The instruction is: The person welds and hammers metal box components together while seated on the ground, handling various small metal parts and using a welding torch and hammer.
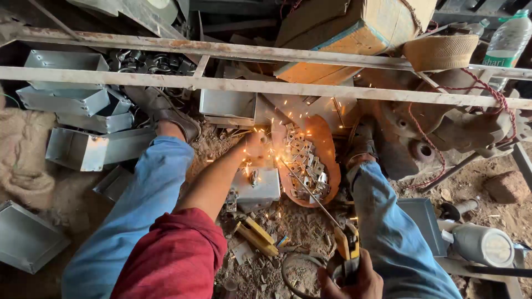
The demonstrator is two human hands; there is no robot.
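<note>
metal box (256,189) just below left hand (256,145)

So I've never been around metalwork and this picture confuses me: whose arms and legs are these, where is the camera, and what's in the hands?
The camera sits on the person's head and looks down, so the blue-trousered legs and both arms are their own. The right hand grips a yellow-handled holder with a thin rod slanting up to where sparks fly. The left hand rests at the top of a small grey metal box, right at the sparks. Beside it lies a rusty curved tray of small metal clips. More grey boxes are stacked on the left, on the dirt ground.
</note>
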